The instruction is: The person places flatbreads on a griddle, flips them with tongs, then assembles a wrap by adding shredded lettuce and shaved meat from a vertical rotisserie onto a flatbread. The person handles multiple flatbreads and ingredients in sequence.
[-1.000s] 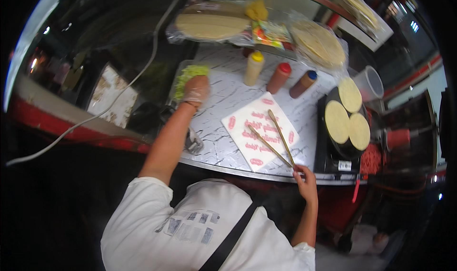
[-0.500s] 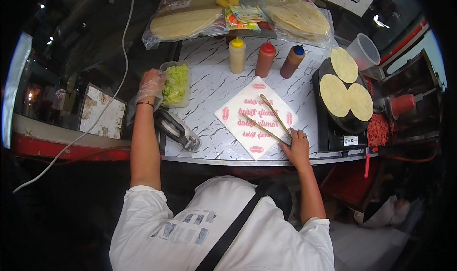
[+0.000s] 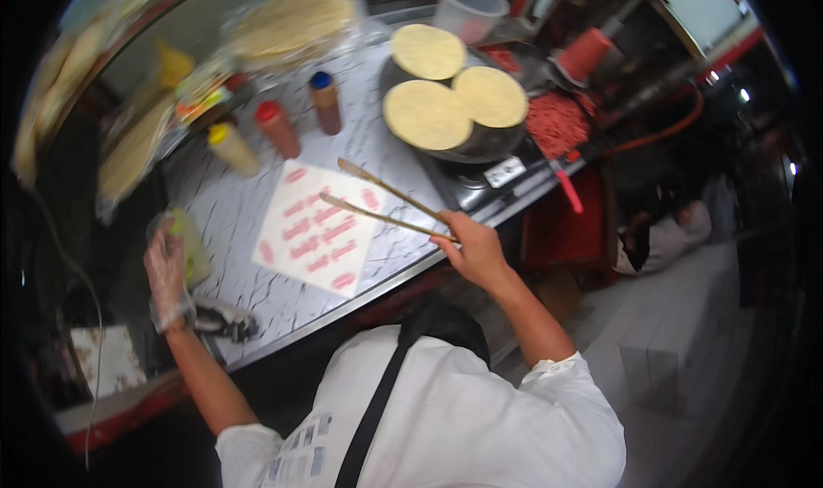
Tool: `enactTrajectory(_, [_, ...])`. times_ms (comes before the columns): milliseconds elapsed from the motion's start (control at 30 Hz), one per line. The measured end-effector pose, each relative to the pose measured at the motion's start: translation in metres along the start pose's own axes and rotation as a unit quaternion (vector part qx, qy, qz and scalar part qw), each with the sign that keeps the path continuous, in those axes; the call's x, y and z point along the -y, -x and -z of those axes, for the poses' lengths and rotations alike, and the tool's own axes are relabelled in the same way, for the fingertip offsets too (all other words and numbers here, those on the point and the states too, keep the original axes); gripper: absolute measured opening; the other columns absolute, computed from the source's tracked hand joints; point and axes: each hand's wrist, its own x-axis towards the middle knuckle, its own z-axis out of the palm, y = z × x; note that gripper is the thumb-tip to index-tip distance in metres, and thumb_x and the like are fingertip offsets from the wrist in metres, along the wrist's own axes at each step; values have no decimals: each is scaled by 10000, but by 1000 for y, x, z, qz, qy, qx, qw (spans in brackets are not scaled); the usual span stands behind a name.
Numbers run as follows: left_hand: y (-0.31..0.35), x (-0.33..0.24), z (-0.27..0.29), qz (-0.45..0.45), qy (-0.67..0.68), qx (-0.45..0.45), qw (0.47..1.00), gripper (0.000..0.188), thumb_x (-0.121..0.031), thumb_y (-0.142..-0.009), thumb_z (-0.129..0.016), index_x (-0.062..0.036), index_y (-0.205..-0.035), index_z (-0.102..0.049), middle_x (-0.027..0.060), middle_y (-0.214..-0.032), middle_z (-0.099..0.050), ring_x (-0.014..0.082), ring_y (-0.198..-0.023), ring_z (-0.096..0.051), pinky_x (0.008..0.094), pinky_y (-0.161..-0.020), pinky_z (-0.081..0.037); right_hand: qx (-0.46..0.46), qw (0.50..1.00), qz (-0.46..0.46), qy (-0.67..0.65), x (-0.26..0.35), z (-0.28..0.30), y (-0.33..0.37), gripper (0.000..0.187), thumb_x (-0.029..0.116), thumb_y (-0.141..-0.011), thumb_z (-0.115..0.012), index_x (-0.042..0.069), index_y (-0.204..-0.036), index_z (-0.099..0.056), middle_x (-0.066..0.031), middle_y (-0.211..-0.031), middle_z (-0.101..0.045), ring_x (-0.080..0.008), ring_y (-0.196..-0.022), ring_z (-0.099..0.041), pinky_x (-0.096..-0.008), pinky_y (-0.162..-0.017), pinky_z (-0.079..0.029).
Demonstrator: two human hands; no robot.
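My left hand (image 3: pixel 165 269), in a clear plastic glove, is closed at the near left side of a clear tub (image 3: pixel 195 265) of shredded green lettuce, its fingers curled at the rim and slightly blurred. My right hand (image 3: pixel 470 246) is bare and closed round the handle end of long brass-coloured tongs (image 3: pixel 399 195). Their two arms are spread, with nothing between the tips, which hang over a white paper sheet (image 3: pixel 300 248) with pink print. Three round flatbreads (image 3: pixel 427 115) lie on a dark round griddle (image 3: pixel 480 145), ahead of my right hand.
Three squeeze bottles stand beyond the paper: yellow-capped (image 3: pixel 233 151), red-capped (image 3: pixel 277 132) and blue-capped (image 3: pixel 326 106). Bagged flatbreads (image 3: pixel 296 25) lie at the back, near a clear bucket (image 3: pixel 470 12). Shaved reddish meat (image 3: pixel 557 123) and a pink-handled tool (image 3: pixel 567 188) are right of the griddle. A person (image 3: pixel 669 235) is low at right.
The view has swung right, so the counter appears tilted. My right hand has lifted the tongs and turned them toward the griddle side. My left hand stays at the lettuce tub.
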Motion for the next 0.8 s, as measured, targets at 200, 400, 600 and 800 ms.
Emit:
enactTrajectory(200, [41, -83, -110, 50, 207, 153, 965, 303, -91, -954, -657, -31, -1251, -661, 57, -967, -704, 111, -793, -555, 293, -735, -496, -188, 971, -110, 94, -82, 127, -10, 401, 223, -905, -736, 67, -1263, -647, -162, -977, -698, -364, -852, -699, -423, -704, -552])
enactTrajectory(400, [57, -114, -235, 55, 239, 17, 969, 307, -38, -918, -670, 2, -1222, -653, 115, -1128, -667, 160, -921, -593, 299, -828, -492, -225, 961, -42, 153, -162, 159, -20, 388, 244, -912, -721, 90, -1261, -653, -145, -948, -695, -357, -825, -693, -440, -692, -543])
enactTrajectory(600, [75, -120, -269, 11, -55, -37, 998, 286, -105, -916, -625, 12, -1174, -659, 176, -1139, -641, 351, -1116, -580, 438, -992, -459, -145, 955, 100, 240, -188, 196, -43, 396, 161, -846, -737, 133, -1240, -699, -63, -841, -601, -274, -701, -625, -389, -614, -505])
enactTrajectory(800, [77, -131, -267, -3, -82, -64, 995, 313, -143, -907, -604, 8, -1176, -661, 192, -1155, -625, 378, -1107, -565, 469, -1006, -445, -101, 912, 314, 242, -201, 190, -93, 456, 81, -784, -667, 134, -1233, -725, -42, -822, -577, -204, -691, -592, -346, -584, -481])
